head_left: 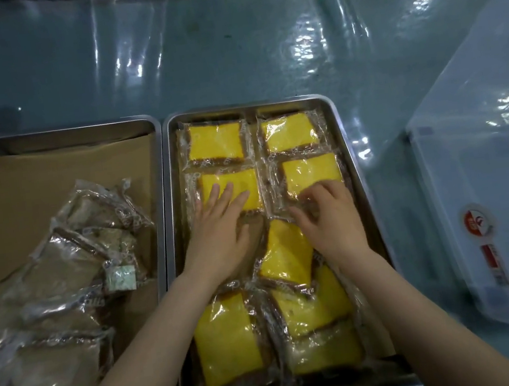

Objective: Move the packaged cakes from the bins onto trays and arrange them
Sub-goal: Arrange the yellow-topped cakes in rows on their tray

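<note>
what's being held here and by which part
The right hand pinches the second-row right cake by its wrapper's near edge; the left hand rests flat on the second-row left cake.

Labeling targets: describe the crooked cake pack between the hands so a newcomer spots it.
Start at the right-hand metal tray, holding yellow cakes. Below its two neat rows, between the left hand and right hand, lies the tilted cake pack. It alone sits diagonally, overlapping nearer packs.
</note>
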The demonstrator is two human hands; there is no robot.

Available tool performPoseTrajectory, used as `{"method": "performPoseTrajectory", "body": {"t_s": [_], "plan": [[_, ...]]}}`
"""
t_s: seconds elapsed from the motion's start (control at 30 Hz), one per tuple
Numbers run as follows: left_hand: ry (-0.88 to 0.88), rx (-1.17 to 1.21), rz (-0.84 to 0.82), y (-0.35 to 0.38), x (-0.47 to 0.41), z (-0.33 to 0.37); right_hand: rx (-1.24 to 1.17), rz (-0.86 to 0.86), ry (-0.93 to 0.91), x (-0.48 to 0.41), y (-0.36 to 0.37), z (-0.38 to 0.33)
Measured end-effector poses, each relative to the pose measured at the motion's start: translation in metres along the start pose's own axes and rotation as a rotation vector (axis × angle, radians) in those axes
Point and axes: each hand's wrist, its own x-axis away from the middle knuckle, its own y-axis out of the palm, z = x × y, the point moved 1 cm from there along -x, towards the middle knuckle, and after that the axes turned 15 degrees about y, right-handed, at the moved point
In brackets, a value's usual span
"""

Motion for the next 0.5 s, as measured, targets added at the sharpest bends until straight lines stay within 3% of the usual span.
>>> {"method": "performPoseTrajectory", "body": {"t_s": [0.13, 0.2, 0.5], "plan": [[-0.047, 0.199, 0.029, -0.008, 0.050, 0.013, -0.053, -0.307, -0.062, 0.041, 0.003, 0.014], [-0.067, 0.189, -0.008, -0.013, 0.073, 0.018, -0.018, -0.363, -0.055, 0.059, 0.002, 0.023], [-0.134, -0.011, 0.046, -0.012, 0.143, 0.053, 0.304, -0.158, 0.219, 0.126, -0.017, 0.042]]}}
